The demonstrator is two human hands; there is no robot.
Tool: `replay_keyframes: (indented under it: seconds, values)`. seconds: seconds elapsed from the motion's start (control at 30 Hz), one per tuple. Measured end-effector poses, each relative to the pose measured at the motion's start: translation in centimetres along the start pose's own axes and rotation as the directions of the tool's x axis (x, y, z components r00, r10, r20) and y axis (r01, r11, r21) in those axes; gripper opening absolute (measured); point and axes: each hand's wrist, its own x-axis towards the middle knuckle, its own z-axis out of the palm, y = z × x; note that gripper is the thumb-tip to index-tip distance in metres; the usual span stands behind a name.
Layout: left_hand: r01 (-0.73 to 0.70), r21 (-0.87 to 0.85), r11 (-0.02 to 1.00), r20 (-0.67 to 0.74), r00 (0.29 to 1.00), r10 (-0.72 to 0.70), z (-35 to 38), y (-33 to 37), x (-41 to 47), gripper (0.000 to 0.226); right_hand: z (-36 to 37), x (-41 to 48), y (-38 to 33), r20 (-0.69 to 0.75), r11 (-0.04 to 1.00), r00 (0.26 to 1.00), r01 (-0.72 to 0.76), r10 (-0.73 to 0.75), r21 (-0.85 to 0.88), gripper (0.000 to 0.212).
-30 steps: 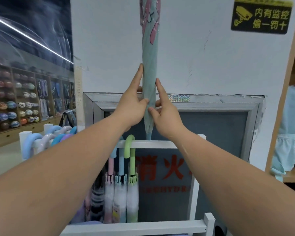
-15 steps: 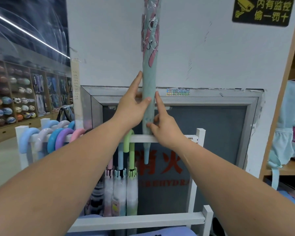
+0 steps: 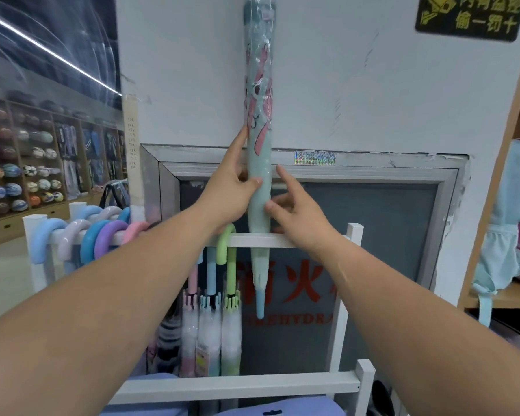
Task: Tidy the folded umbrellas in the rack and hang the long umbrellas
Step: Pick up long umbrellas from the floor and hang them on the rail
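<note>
Fingers of the left hand clasped the long umbrella, upright at 12 o'clock, while the right hand had loosened to a thumb's touch at its 3 o'clock side, its tip having sunk past the rack's top rail, so hanging it seemed close.

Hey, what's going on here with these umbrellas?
A person is handling a long mint-green umbrella with a pink pattern, wrapped in clear plastic. Their left hand grips its lower part and their right hand touches its right side. It is upright in front of the white wall, with its blue tip pointing down below the white rack's top rail. It isn't hung yet. Other umbrellas with pastel curved handles already hang from that rail.
</note>
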Motion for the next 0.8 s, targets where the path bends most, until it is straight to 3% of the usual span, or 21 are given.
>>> replay_keyframes:
  seconds: [0.07,0.13,0.37,0.47,0.63,0.8]
  values:
    - [0.014,-0.003,1.000,0.031,0.999,-0.014,0.1,-1.1,-0.8,0.094,-0.2,0.0,0.1,-0.017,0.984,0.998,-0.051,0.055,0.170,0.068]
    - [0.029,0.026,0.999,0.045,0.999,-0.031,0.1,-1.8,-1.2,0.096,0.0,-0.1,0.0,-0.019,0.982,0.999,-0.038,0.042,0.185,0.068]
    - [-0.002,0.196,0.981,0.083,0.996,-0.014,-0.1,-2.9,-1.5,0.095,1.2,0.3,0.0,-0.029,0.998,0.998,0.045,-0.047,-0.047,0.077]
    - [0.020,0.162,0.987,0.062,0.998,-0.031,-0.1,-2.8,-1.5,0.086,1.2,0.2,0.2,-0.022,0.995,0.998,0.052,-0.054,-0.083,0.082]
    - [0.067,-0.008,0.998,-0.026,0.997,-0.067,0.3,-3.0,-0.8,0.047,1.1,0.0,0.5,0.029,0.982,0.999,0.037,-0.032,-0.187,0.090]
    - [0.046,-0.024,0.999,-0.069,0.996,-0.048,-0.2,-2.6,-0.2,0.065,1.1,0.0,0.9,0.106,0.937,0.994,0.039,-0.002,-0.348,0.086]
